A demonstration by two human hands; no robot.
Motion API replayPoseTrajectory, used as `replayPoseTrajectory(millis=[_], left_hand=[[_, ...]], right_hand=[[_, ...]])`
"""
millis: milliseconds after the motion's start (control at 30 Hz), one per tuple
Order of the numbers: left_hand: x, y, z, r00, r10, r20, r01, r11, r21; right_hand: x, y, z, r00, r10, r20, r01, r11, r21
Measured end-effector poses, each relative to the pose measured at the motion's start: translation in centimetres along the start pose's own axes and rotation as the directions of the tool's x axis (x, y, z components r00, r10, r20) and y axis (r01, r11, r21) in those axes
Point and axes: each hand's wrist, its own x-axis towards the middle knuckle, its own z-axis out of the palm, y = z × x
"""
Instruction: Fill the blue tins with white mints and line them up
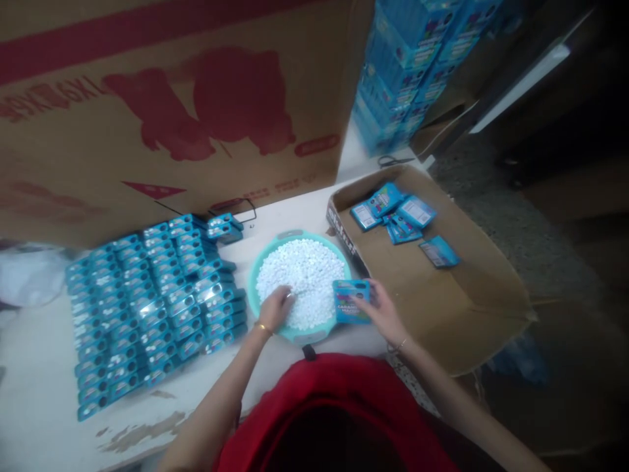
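A teal round basin (256, 269) heaped with small white candies (304, 272) sits on the white table in front of me. My left hand (276, 307) rests on the pile at the basin's near left, fingers curled into the candies. My right hand (381, 308) holds a small blue box (351, 301) upright at the basin's right rim. Left of the basin lie several rows of the same small blue boxes (152, 308), packed side by side.
A shallow open cardboard box (472, 295) at the right holds several finished blue packets (393, 213). A big brown carton with red print (171, 111) stands behind. Stacked blue cartons (407, 65) and scissors (393, 160) are at the back right.
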Motion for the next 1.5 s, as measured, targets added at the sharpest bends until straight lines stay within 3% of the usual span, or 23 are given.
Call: replayPoseTrajectory(millis=[133, 267, 433, 633, 833, 933, 1000, 1067, 1133, 1267, 1400, 1500], left_hand=[[-1.6, 0.2, -4.1, 0.989, 0.151, -0.007, -0.151, 0.982, -0.116], [-2.8, 2.7, -8.8, 0.958, 0.286, 0.009, -0.284, 0.955, -0.087], [-3.0, 6.5, -12.7, 0.912, 0.381, 0.15, -0.394, 0.916, 0.071], [-2.3, 10.7, -15.2, 0.906, 0.317, 0.281, -0.409, 0.829, 0.382], [-2.7, 14.6, -15.9, 0.921, 0.245, 0.302, -0.369, 0.798, 0.476], [-3.1, 15.2, -16.0, 0.917, 0.241, 0.319, -0.381, 0.768, 0.514], [-3.2, 14.0, -16.2, 0.919, 0.258, 0.299, -0.384, 0.756, 0.53], [-3.2, 11.4, -15.9, 0.944, 0.244, 0.224, -0.328, 0.775, 0.54], [-3.0, 7.6, -14.6, 0.976, 0.151, 0.159, -0.214, 0.812, 0.543], [-1.8, 1.3, -8.2, 0.983, -0.035, 0.183, -0.054, 0.885, 0.462], [0.6, 0.6, -0.6, 0.999, -0.004, 0.052, -0.005, 0.986, 0.165], [1.8, 1.2, 1.8, 1.0, 0.005, 0.023, -0.007, 0.996, 0.087]], right_hand=[[0.8, 0.7, 0.1, 0.979, -0.197, -0.046, 0.183, 0.959, -0.217], [1.6, -0.2, 0.8, 0.925, -0.365, 0.105, 0.373, 0.821, -0.432], [2.1, -1.3, 2.7, 0.824, -0.497, 0.271, 0.564, 0.685, -0.46], [2.1, -0.9, 3.9, 0.787, -0.522, 0.328, 0.616, 0.636, -0.465], [2.1, -0.3, 4.2, 0.781, -0.53, 0.331, 0.623, 0.621, -0.475], [2.1, -0.2, 4.3, 0.787, -0.518, 0.335, 0.616, 0.629, -0.475], [2.1, -0.3, 4.2, 0.799, -0.496, 0.34, 0.601, 0.642, -0.476], [2.0, -0.3, 3.9, 0.817, -0.475, 0.327, 0.577, 0.661, -0.481], [1.9, -0.4, 3.5, 0.845, -0.458, 0.276, 0.533, 0.693, -0.485], [1.7, -0.3, 2.5, 0.905, -0.409, 0.116, 0.413, 0.781, -0.468], [1.7, 0.1, 2.1, 0.928, -0.371, 0.027, 0.345, 0.83, -0.439], [1.7, 0.4, 2.0, 0.931, -0.364, 0.003, 0.332, 0.847, -0.415]])
